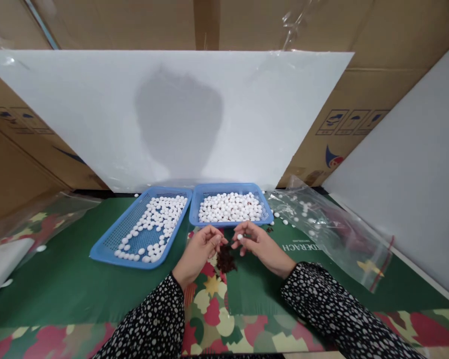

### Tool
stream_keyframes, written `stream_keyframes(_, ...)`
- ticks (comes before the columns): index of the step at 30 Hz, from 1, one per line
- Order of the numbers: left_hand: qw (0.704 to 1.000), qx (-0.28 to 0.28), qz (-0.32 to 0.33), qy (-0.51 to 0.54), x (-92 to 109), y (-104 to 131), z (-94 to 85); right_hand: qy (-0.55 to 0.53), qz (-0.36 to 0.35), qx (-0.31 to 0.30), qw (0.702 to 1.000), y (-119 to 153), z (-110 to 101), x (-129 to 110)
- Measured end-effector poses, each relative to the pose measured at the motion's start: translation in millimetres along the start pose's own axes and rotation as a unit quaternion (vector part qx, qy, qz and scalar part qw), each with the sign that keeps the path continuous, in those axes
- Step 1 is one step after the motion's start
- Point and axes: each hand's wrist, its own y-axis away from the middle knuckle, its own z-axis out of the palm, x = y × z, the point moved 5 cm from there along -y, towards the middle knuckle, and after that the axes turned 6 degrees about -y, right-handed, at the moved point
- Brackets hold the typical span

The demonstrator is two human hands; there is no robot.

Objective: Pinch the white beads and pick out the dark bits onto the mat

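Note:
My right hand [260, 246] pinches a small white ball [240, 237] between thumb and index finger, just in front of the right blue basket. Close by on its left, my left hand [202, 249] has its thumb and fingers pressed together at the edge of a dark reddish-brown pile [225, 259]; what they hold is too small to make out. Many white balls fill the right blue basket [232, 188]. The left blue basket [110, 242] holds white balls too, more loosely spread, with bare mesh along its left side.
A clear plastic bag [336, 229] with some white balls lies at the right. Another clear bag [63, 212] and a white object [7, 262] are at the far left. A white panel [254, 119] and cardboard boxes [381, 60] stand behind the green covered table [67, 294].

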Motion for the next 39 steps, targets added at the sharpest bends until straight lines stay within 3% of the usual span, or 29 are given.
stream_keyframes(3,1.000,0.013,-0.020,0.005,-2,0,-2.8,0.093,0.028,-0.011,0.995,1,-7,11)
stream_keyframes(7,0.999,0.008,-0.036,0.012,-9,0,-3.8,0.335,-0.049,-0.003,0.941,-1,-2,9)
stream_keyframes(9,0.999,0.008,-0.037,0.018,-11,0,-3.7,0.377,-0.066,-0.014,0.924,-2,4,10)
stream_keyframes(13,0.998,-0.016,-0.056,0.024,-17,-2,0.8,0.384,-0.092,-0.017,0.919,-2,11,12)
stream_keyframes(21,0.997,-0.015,-0.062,0.039,-20,-1,2.6,0.301,-0.063,0.007,0.951,3,0,4)
stream_keyframes(27,0.994,-0.004,-0.063,0.086,-19,-1,-0.1,0.091,0.005,0.009,0.996,1,1,4)
stream_keyframes(39,0.993,-0.034,-0.081,0.084,-20,1,6.4,-0.109,0.064,0.017,0.992,-2,9,13)
